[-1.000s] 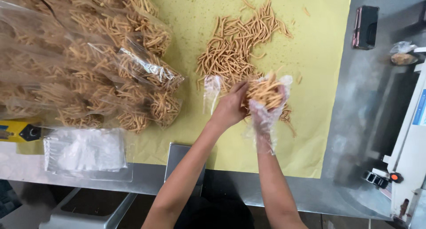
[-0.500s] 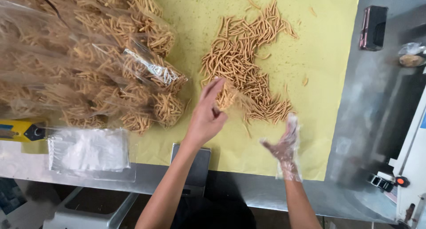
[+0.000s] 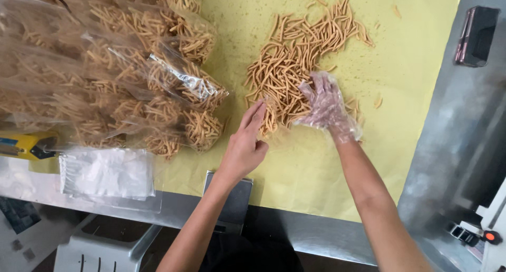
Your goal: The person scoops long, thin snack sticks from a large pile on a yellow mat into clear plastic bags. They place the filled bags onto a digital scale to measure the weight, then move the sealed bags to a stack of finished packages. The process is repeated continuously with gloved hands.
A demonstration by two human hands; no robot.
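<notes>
Right hand (image 3: 326, 102), in clear plastic glove, back from bench edge, now flat and open on loose pile of thin golden fried snack sticks (image 3: 295, 66) on yellow paper sheet (image 3: 411, 93). Left hand (image 3: 245, 145) bare, open, fingertips at pile edge. Nothing gripped; scooping resumes.

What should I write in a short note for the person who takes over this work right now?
Left hand: bare, open, fingertips at the near edge of the loose snack sticks, holding nothing.
Right hand: in a clear plastic glove, fingers spread, resting on the same pile.
The pile lies on the yellow paper.
Done: several filled clear bags lie to the left.
Left: the loose pile is not yet bagged. A stack of empty bags sits at the table's near edge, and a small scale beneath the left wrist.
</notes>
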